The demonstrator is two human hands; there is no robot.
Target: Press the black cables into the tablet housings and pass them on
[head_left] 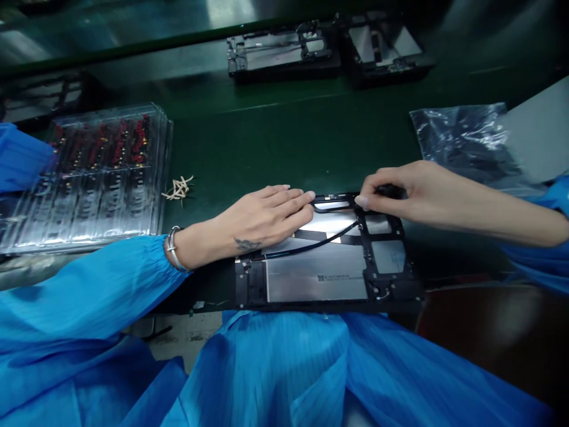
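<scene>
- We see an open black rectangular device frame with a silver battery panel (326, 267) lying flat at the near edge of the dark green bench (267, 136), just above our blue smock.
- A thin black cable (320, 243) runs slantwise across the silver panel, from the frame's left side up toward its upper right.
- Our left hand (260, 222) lies palm down over the frame's upper left corner, fingers straight and held together, the tips pressing on the top edge.
- Our right hand (395, 193) sits on the top edge near the right, fingers curled and pinching a small dark part; we cannot tell what it is.
- A silver bangle (172, 249) circles the left wrist, next to the blue sleeve cuff.
- Left of the hands, a stack of clear plastic trays holding small red and dark parts (98, 172) rests on the bench, with a little bundle of pale twisted ties (178, 188) just beside it.
- A crumpled clear plastic bag (466, 139) lies at the right.
- Two more black device frames (324, 50) sit well apart at the far side.
</scene>
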